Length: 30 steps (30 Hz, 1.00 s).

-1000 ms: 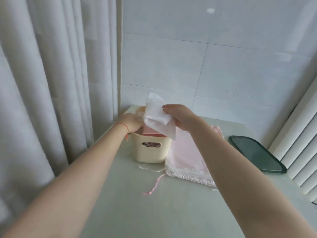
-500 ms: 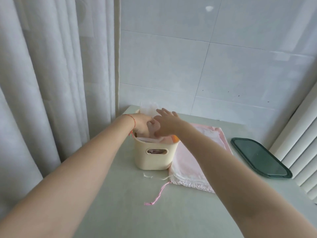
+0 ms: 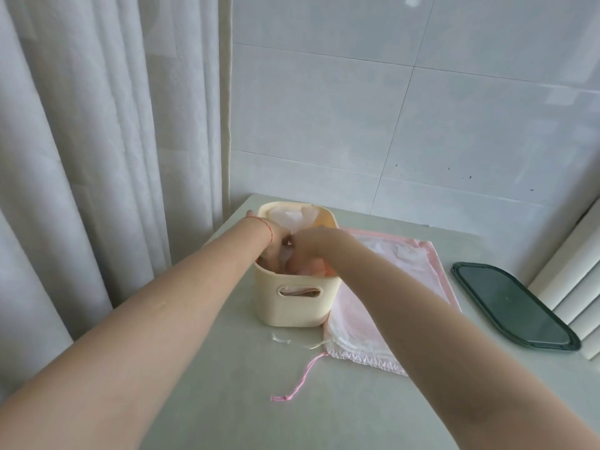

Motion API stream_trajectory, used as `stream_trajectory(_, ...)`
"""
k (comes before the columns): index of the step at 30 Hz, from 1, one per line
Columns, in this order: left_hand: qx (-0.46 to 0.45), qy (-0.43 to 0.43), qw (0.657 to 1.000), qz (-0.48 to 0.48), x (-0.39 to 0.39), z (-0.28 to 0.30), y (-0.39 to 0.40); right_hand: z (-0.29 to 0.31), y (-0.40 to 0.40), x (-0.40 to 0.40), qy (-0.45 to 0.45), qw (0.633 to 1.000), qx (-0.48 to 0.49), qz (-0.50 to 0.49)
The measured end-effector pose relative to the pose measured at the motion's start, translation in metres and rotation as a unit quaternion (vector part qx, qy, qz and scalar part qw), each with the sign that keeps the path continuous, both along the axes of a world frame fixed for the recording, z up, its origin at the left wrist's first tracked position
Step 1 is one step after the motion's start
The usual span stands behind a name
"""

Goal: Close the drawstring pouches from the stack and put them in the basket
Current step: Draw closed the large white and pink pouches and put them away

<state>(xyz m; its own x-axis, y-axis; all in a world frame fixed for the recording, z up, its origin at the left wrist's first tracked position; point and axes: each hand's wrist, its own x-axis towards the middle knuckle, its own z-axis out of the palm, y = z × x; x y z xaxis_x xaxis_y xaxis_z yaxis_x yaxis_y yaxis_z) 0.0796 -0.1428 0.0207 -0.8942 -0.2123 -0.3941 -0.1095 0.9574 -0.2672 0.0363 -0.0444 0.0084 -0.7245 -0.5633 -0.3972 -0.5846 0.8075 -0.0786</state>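
A cream plastic basket (image 3: 292, 306) stands on the pale table, stuffed with pouches; a white pouch (image 3: 292, 217) sticks up at its far side. My left hand (image 3: 274, 250) and my right hand (image 3: 306, 245) are both down inside the basket, touching each other and pressing on the pouches, with the fingertips hidden among the fabric. Just right of the basket lies the flat stack of pink and white drawstring pouches (image 3: 357, 326), partly under my right forearm. A pink drawstring (image 3: 302, 381) trails from the stack toward me.
A dark green oval tray (image 3: 509, 306) lies at the right, near white slats (image 3: 578, 287). A white curtain (image 3: 97, 157) hangs close on the left, and a tiled wall stands behind the table. White cord ends (image 3: 282, 339) lie in front of the basket.
A second ago my right hand held a white pouch above the basket. The pouch has gone down into the basket, and both hands have sunk in after it.
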Motion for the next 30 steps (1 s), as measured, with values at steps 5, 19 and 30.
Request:
stream_trajectory(5, 0.044, -0.019, 0.998, 0.031, 0.001, 0.003, 0.001, 0.009, 0.017, -0.005, 0.156, 0.98, 0.037, 0.115)
stream_trajectory(19, 0.081, 0.099, 0.992, 0.021, 0.02, -0.006, 0.013, 0.026, 0.028, 0.016, 0.07, 0.995, -0.004, 0.076)
stream_trajectory(30, 0.19, 0.163, 0.968, 0.002, -0.009, -0.009, -0.022, 0.025, -0.016, -0.055, 0.14, 0.979, -0.147, 0.006)
